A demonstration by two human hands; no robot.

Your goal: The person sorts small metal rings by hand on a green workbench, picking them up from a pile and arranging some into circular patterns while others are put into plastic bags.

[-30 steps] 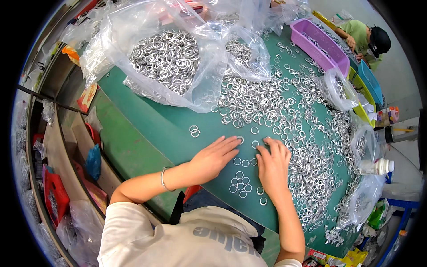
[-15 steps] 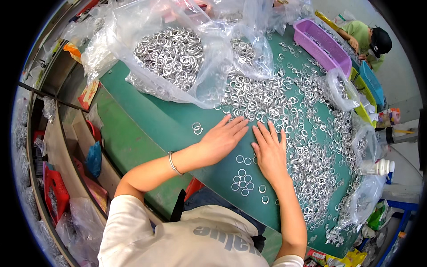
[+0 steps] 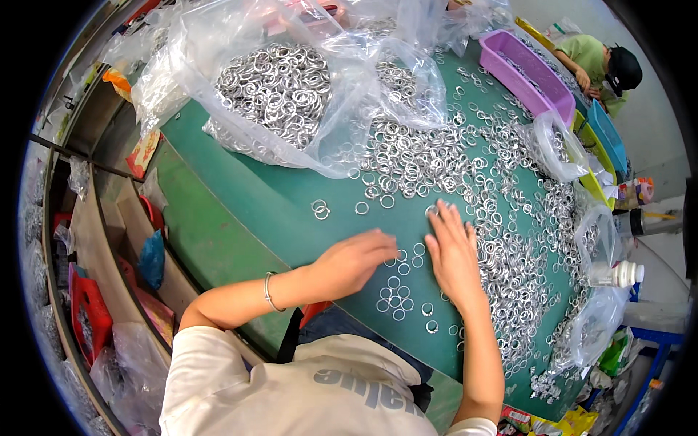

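Note:
My left hand (image 3: 355, 263) is low over the green table, its fingertips blurred by motion beside a few loose silver rings (image 3: 402, 269); whether it grips one is not clear. Flat on the table, my right hand (image 3: 455, 265) has its fingers stretched out, with a ring (image 3: 432, 210) by the fingertips. Just beyond both hands spreads a pile of silver rings (image 3: 414, 156), which runs down past my right wrist. A small group of rings (image 3: 395, 299) lies flat between my forearms. One pair of overlapping rings (image 3: 321, 210) sits apart on the left.
Clear plastic bags, one full of rings (image 3: 276, 91), stand at the back. A purple basket (image 3: 527, 76), a yellow-green bin (image 3: 595, 160) and a white bottle (image 3: 618, 274) line the right edge. Another person (image 3: 596, 65) works at the far right. Shelves with a red basket (image 3: 91, 320) stand left.
My left hand has drawn back toward me from the pile's edge, and my right hand has shifted slightly right and nearer. Single rings now show where the left fingers were.

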